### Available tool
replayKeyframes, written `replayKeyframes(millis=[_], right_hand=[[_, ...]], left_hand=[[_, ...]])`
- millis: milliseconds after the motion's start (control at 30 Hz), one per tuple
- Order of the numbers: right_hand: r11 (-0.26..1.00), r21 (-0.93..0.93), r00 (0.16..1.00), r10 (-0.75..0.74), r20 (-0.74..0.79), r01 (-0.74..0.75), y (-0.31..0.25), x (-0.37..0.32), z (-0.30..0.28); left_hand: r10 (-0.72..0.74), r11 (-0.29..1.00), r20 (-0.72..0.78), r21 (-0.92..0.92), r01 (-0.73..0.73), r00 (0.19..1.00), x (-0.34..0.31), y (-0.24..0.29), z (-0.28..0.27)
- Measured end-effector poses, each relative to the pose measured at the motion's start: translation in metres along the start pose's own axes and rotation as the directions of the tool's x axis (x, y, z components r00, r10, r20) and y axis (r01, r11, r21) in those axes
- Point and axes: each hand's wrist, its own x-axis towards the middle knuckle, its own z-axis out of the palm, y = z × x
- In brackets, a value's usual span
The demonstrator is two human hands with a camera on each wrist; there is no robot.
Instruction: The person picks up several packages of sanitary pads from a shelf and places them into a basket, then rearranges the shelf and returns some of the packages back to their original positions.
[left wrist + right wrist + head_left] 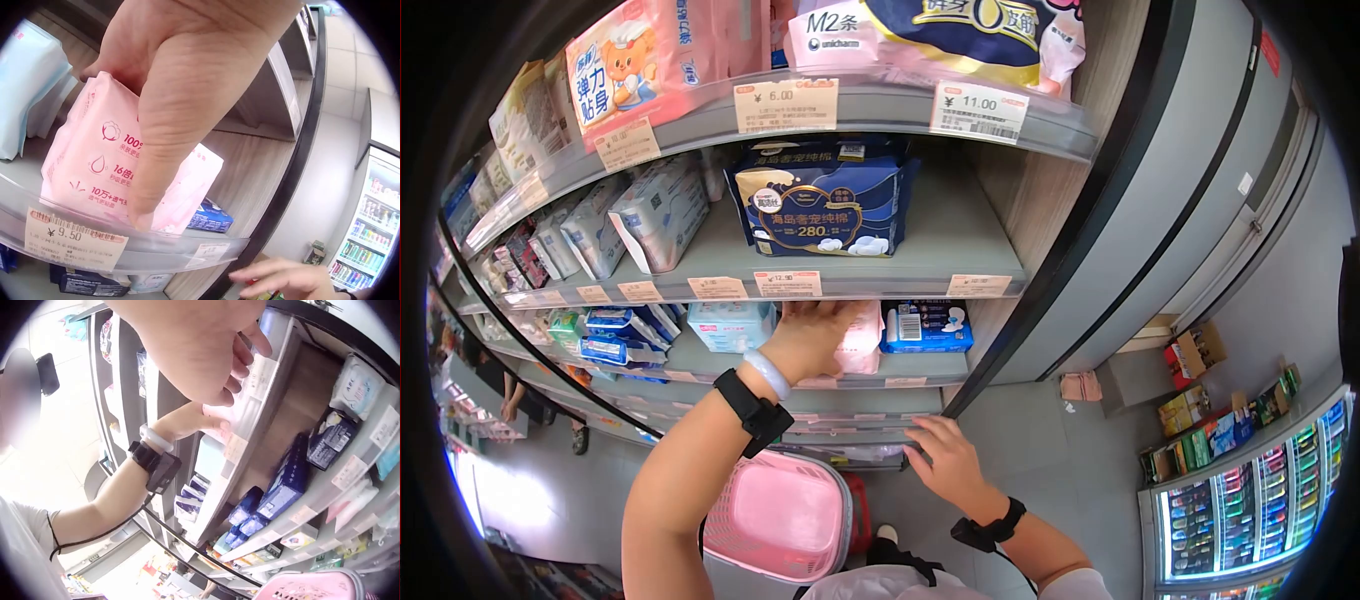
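On the lower shelf, a pink package [861, 343] [94, 156] stands between a light blue pack [733, 325] and a dark blue pack [928, 327]. My left hand [810, 340] [187, 94] [187, 420] grips the pink package from above, thumb across its printed front; the other fingers are mostly hidden behind it. Low and to the right, my right hand [948, 462] [287, 278] [200, 350] holds nothing, its fingers loosely extended near the shelf's end in the head view.
A navy package [825, 205] stands on the shelf above, behind a price-tag rail [890, 284]. Below is a pink basket [785, 515]. A dark upright edge closes the shelf at right; boxes [1220, 430] and a lit drinks cooler [1250, 500] stand farther right.
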Motion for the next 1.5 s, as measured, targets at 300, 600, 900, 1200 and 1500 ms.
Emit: replayKeyframes(millis=[300,600,900,1200,1500], right_hand=[[0.989,0.076,0.990,0.122,0.069,-0.127,0.012,-0.035,0.010],[0.968,0.113,0.964,0.205,0.167,-0.225,0.021,-0.070,0.030],[0.922,-0.065,0.884,0.385,0.264,-0.382,0.001,-0.124,0.053],[0.682,-0.220,0.457,0.660,0.597,-0.698,-0.063,-0.180,0.162],[0.554,-0.081,0.457,0.753,0.474,-0.828,-0.067,-0.290,0.278]], left_hand=[[0.001,1.000,-0.054,0.015,0.000,0.999,-0.006,0.006,-0.004],[0.118,0.932,-0.396,-0.272,-0.239,0.911,-0.102,0.037,-0.009],[-0.468,0.794,-0.097,-0.483,0.369,0.878,-0.297,-0.060,0.174],[-0.841,0.353,0.238,-0.437,0.827,0.485,-0.473,-0.161,0.319],[-0.734,-0.221,0.572,-0.710,0.669,0.365,-0.485,-0.185,0.382]])
